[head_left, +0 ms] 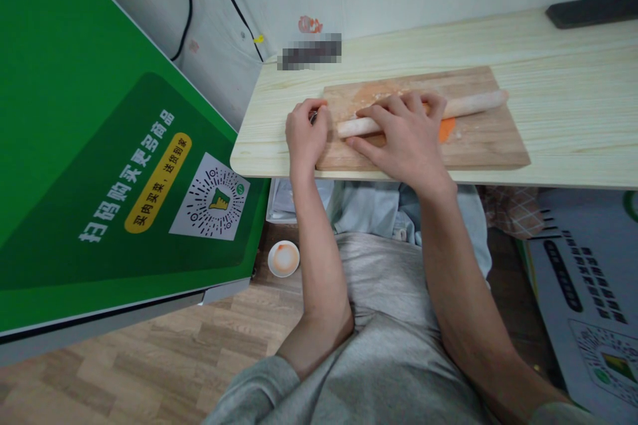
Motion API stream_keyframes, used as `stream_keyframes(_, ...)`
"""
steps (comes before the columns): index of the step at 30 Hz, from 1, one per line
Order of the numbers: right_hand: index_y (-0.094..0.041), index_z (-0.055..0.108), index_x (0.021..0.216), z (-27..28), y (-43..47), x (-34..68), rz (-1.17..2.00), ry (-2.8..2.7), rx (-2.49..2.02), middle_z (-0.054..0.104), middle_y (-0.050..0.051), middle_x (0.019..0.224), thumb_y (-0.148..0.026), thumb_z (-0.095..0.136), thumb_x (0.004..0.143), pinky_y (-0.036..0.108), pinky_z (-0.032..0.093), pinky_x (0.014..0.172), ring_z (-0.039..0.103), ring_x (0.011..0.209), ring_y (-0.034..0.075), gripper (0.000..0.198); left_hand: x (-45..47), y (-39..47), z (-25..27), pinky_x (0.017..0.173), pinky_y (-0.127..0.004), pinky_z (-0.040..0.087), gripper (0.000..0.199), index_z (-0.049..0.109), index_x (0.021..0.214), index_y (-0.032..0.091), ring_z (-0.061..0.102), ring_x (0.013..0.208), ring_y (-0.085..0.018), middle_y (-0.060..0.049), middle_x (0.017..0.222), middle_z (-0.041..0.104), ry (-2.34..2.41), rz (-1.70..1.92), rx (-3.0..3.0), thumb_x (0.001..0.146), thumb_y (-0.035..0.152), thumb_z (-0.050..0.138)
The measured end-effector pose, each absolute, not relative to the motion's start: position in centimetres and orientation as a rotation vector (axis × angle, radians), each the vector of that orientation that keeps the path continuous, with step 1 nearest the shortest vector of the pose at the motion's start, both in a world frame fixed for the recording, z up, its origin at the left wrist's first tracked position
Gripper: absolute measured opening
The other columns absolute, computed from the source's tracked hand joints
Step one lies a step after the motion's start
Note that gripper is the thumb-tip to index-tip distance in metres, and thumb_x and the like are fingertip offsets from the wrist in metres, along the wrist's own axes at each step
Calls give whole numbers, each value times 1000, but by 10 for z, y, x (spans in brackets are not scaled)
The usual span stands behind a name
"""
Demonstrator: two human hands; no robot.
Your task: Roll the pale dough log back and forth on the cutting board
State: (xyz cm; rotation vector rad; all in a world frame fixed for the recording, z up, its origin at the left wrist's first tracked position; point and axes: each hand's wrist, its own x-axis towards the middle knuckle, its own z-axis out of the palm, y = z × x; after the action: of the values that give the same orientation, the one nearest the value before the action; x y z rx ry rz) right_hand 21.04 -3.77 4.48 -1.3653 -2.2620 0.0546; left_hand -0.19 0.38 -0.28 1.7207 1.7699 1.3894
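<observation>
The worktop carries a board along its front edge. A rolling pin lies on it under the right hand, fingers spread. The left hand curls at the board's left edge, hold unclear. An orange piece lies by the pin.

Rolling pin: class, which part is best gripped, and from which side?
Likely the right end of the rolling pin, coming from the right: it is slim, round, extends uncovered past the right hand and reaches the edge of the board.
</observation>
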Motion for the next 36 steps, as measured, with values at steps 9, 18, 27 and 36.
stream_keyframes(9, -30, 72, 139, 46, -38, 210, 61, -2292, -1382, 71, 14, 139, -69, 37, 112, 66, 28, 117, 52, 133, 44, 59, -5, 8, -6, 112, -39, 58, 17, 78, 109, 28, 74, 121, -25, -5, 118, 82, 1769, 1352, 1715, 106, 23, 63)
stream_keyframes(18, -33, 70, 137, 46, -37, 210, 98, -2281, -1386, 71, 13, 140, -77, 30, 110, 68, 24, 118, 48, 133, 44, 66, -6, 9, -7, 114, -39, 58, 14, 77, 110, 26, 75, 121, -25, -6, 118, 81, 1745, 1378, 1724, 108, 34, 66)
stream_keyframes(27, -30, 68, 138, 44, -36, 212, 75, -2306, -1372, 71, 16, 138, -77, 29, 111, 69, 26, 116, 47, 133, 44, 68, -10, 13, -11, 115, -40, 56, 10, 76, 108, 26, 74, 124, -27, -5, 115, 80, 1704, 1376, 1732, 107, 32, 68)
stream_keyframes(36, -28, 71, 135, 50, -39, 210, 84, -2299, -1394, 71, 16, 139, -77, 31, 110, 70, 29, 117, 49, 133, 46, 68, -9, 12, -8, 112, -38, 57, 8, 76, 106, 27, 74, 120, -27, -4, 112, 82, 1721, 1366, 1729, 106, 32, 69)
